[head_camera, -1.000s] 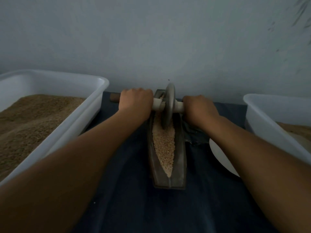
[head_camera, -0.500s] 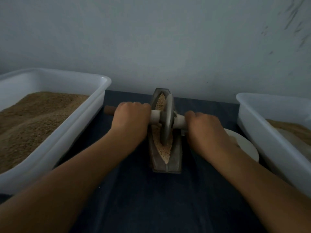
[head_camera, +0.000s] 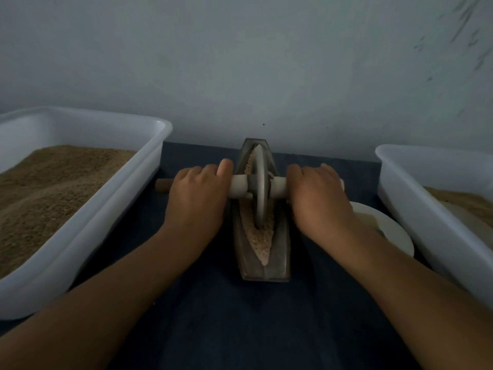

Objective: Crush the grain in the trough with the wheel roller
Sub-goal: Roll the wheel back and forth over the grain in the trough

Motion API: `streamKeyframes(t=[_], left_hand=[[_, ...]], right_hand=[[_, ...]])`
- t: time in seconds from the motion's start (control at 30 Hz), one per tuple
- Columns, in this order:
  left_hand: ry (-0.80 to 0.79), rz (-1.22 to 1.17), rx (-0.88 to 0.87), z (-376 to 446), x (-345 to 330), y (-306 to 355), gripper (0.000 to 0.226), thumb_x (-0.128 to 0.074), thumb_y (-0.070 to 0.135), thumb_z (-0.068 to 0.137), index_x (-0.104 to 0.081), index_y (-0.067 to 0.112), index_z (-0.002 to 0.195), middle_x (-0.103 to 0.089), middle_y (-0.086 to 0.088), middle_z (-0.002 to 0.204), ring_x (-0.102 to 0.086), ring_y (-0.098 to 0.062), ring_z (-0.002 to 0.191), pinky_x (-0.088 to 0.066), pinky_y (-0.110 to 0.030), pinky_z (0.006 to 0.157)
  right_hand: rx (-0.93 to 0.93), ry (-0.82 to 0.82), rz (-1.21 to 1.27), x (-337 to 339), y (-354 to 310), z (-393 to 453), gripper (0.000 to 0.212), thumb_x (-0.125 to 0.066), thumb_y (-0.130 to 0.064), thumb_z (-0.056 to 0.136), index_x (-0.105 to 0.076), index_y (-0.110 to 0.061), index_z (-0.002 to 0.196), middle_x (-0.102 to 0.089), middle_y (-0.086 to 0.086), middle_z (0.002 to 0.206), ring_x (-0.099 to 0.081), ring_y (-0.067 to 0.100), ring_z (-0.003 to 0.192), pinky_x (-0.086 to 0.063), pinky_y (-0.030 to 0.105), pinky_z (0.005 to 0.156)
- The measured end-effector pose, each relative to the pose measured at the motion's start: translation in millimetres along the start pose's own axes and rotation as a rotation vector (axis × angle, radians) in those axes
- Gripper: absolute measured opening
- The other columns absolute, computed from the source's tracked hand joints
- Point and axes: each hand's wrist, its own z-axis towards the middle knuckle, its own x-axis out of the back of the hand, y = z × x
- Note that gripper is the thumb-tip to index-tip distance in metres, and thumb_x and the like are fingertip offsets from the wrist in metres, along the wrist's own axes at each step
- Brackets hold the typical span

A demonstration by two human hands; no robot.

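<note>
Since the earlier frames: wheel roller [head_camera: 260,189] drawn back from far end of trough [head_camera: 262,265] to about mid-length, both hands pulled nearer along with it; more of white plate [head_camera: 392,233] exposed at right.

Left to right, as seen now:
white tub [head_camera: 88,231] at far left, heaped with brown ground grain [head_camera: 53,188]; standing on dark blue cloth [head_camera: 240,329];
wooden handle end [head_camera: 163,186] protruding just left of left hand;
left hand [head_camera: 198,198], knuckles up, fingers curled over axle left of wheel;
wheel roller upright on edge, disc set into trough channel, pale axle crossing above both trough walls;
trough, narrow and boat-shaped, lying lengthwise toward wall, centred between the hands;
pale grain [head_camera: 262,244] lining channel, visible ahead of and behind the disc;
right hand [head_camera: 318,198], clamped over axle right of wheel; the two hands apart, one each side of disc;
white plate partly under right forearm;
second white tub [head_camera: 416,209] at far right, brown contents only partly in view.
</note>
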Motion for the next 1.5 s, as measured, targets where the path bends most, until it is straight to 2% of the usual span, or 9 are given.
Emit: streamKeyframes(t=[0.17, 0.5, 0.63, 0.83, 1.0, 1.13, 1.23, 1.3, 1.5], left_hand=[[0.030, 0.031, -0.026, 40.2, -18.9, -2.5, 0.042, -0.068, 0.024, 0.084, -0.047, 0.023, 0.120, -0.066, 0.000, 0.101, -0.061, -0.024, 0.090, -0.043, -0.038, 0.083], [-0.075, 0.082, -0.018, 80.6, -27.9, -10.0, 0.033, -0.065, 0.020, 0.088, -0.047, 0.019, 0.116, -0.065, -0.007, 0.097, -0.062, -0.029, 0.087, -0.041, -0.039, 0.072], [-0.017, 0.135, -0.058, 71.4, -23.7, -5.8, 0.020, -0.062, 0.019, 0.089, -0.050, 0.018, 0.104, -0.065, -0.005, 0.092, -0.063, -0.026, 0.080, -0.035, -0.035, 0.067], [0.027, 0.073, -0.065, 28.2, -10.5, -2.5, 0.023, -0.067, 0.025, 0.084, -0.050, 0.019, 0.098, -0.063, -0.001, 0.091, -0.060, -0.020, 0.080, -0.044, -0.034, 0.077], [0.081, 0.091, -0.128, -13.6, 16.4, 7.7, 0.027, -0.070, 0.023, 0.079, -0.056, 0.017, 0.101, -0.064, -0.005, 0.094, -0.059, -0.022, 0.084, -0.043, -0.037, 0.088], [0.082, 0.092, -0.161, -29.9, 30.5, 13.7, 0.033, -0.068, 0.024, 0.080, -0.056, 0.014, 0.109, -0.062, -0.007, 0.102, -0.057, -0.025, 0.091, -0.041, -0.040, 0.095], [0.075, 0.103, -0.164, -31.0, 28.1, 10.8, 0.031, -0.063, 0.024, 0.084, -0.053, 0.015, 0.112, -0.059, -0.007, 0.103, -0.055, -0.024, 0.092, -0.041, -0.039, 0.093], [0.076, 0.093, -0.166, -23.6, 22.7, 8.2, 0.027, -0.063, 0.022, 0.083, -0.054, 0.015, 0.107, -0.058, -0.007, 0.099, -0.054, -0.024, 0.088, -0.041, -0.038, 0.089], [-0.066, 0.006, -0.089, 24.1, -6.5, -8.3, 0.025, -0.070, 0.023, 0.082, -0.050, 0.020, 0.096, -0.062, -0.002, 0.093, -0.058, -0.021, 0.083, -0.041, -0.034, 0.078]], right_hand=[[-0.040, -0.097, -0.024, -15.6, 14.2, 33.9, 0.018, -0.063, -0.016, 0.087, -0.049, -0.011, 0.097, -0.062, 0.008, 0.091, -0.059, 0.029, 0.083, -0.030, 0.033, 0.067], [-0.187, -0.345, 0.071, -21.8, 23.9, 83.6, 0.027, -0.067, -0.011, 0.086, -0.065, -0.010, 0.113, -0.064, 0.014, 0.114, -0.062, 0.031, 0.102, -0.041, 0.026, 0.072], [-0.176, -0.247, 0.124, -24.5, 24.3, 59.8, 0.021, -0.067, -0.018, 0.084, -0.063, -0.015, 0.105, -0.066, 0.012, 0.106, -0.063, 0.032, 0.097, -0.041, 0.028, 0.070], [-0.042, -0.059, 0.109, -13.2, 15.2, 17.8, 0.014, -0.063, -0.023, 0.086, -0.058, -0.016, 0.097, -0.064, 0.005, 0.088, -0.061, 0.029, 0.081, -0.043, 0.034, 0.064], [-0.013, -0.051, 0.175, 2.7, 6.2, -18.1, 0.009, -0.058, -0.019, 0.092, -0.054, -0.015, 0.099, -0.057, 0.001, 0.088, -0.056, 0.024, 0.081, -0.045, 0.038, 0.070], [0.016, -0.018, 0.162, 11.7, 5.2, -41.4, 0.014, -0.061, -0.015, 0.088, -0.047, -0.017, 0.091, -0.039, -0.004, 0.078, -0.039, 0.017, 0.070, -0.029, 0.033, 0.063], [0.005, -0.046, 0.191, 10.5, 5.2, -40.1, 0.020, -0.065, -0.013, 0.084, -0.046, -0.019, 0.089, -0.042, -0.004, 0.077, -0.043, 0.020, 0.071, -0.042, 0.039, 0.082], [-0.026, -0.078, 0.172, 4.9, 5.7, -31.4, 0.026, -0.065, -0.017, 0.085, -0.039, -0.024, 0.086, -0.043, -0.008, 0.077, -0.053, 0.022, 0.078, -0.035, 0.041, 0.103], [-0.096, -0.024, -0.005, -16.7, 7.6, 12.1, 0.020, -0.060, -0.021, 0.087, -0.055, -0.022, 0.107, -0.061, 0.001, 0.097, -0.055, 0.028, 0.099, -0.023, 0.051, 0.114]])
